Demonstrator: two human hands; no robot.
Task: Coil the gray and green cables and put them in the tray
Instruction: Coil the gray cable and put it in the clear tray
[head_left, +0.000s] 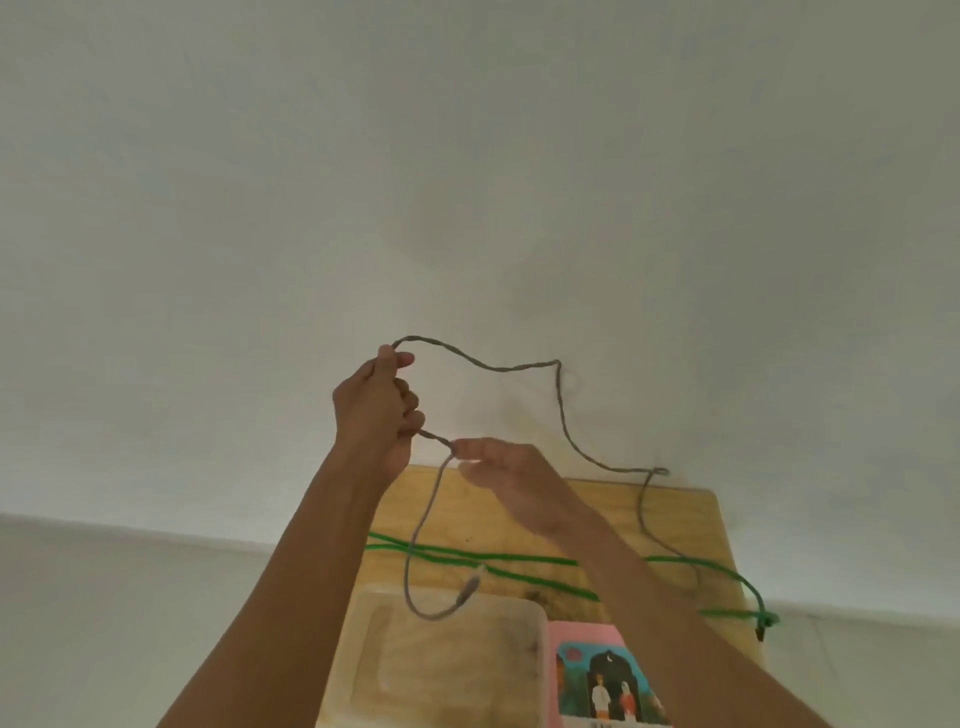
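Tray (363, 670) at table's (696, 525) near edge, book (597, 675) just right, one cable (519, 558) across table behind them.

Two hands (375, 410) (511, 480), gray cable (563, 415), green cable (519, 558), tray (358, 649), book (597, 670)

— What do the hands hold?
— The left hand (376, 410) grips the gray cable (563, 415), raised in front of the wall; the right hand (511, 480) pinches it just beside.
— And the cable's end?
— It loops down, its plug hanging over the clear tray (363, 670).
— The green cable (519, 560)?
— Stretched across the wooden table (680, 525), beside a pink book (597, 675).
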